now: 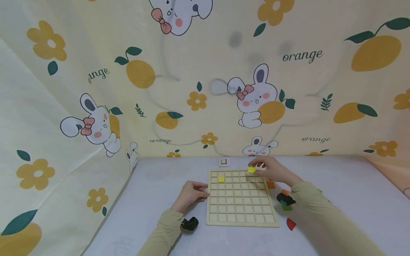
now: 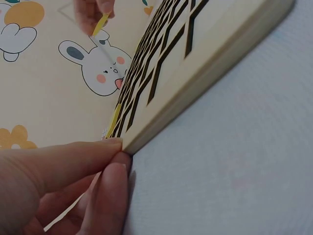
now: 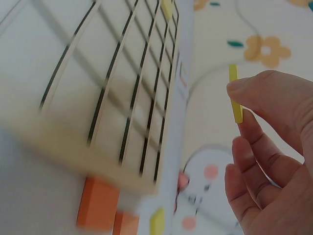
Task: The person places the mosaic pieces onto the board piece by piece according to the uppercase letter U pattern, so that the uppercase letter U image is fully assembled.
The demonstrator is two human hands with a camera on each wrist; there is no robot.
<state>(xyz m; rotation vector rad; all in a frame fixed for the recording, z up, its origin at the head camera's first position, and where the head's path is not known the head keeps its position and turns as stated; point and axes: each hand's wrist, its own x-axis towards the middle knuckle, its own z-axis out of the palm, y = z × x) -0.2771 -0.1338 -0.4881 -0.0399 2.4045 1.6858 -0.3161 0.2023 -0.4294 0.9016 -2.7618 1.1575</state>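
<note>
A pale wooden grid board lies on the table, with one yellow square tile in a cell near its far left corner. At the board's left edge, my left hand pinches the rim between thumb and finger, as the left wrist view shows close up. Above the far right part of the board, my right hand holds a second yellow tile between thumb and index finger. That tile is apart from the board, and its thin edge faces the right wrist camera. The right hand's other fingers are bent and touch nothing.
A small card with a coloured pattern lies behind the board. Along the right side are orange blocks, a green piece and a red piece, partly hidden by the right arm. A printed cloth hangs behind the table.
</note>
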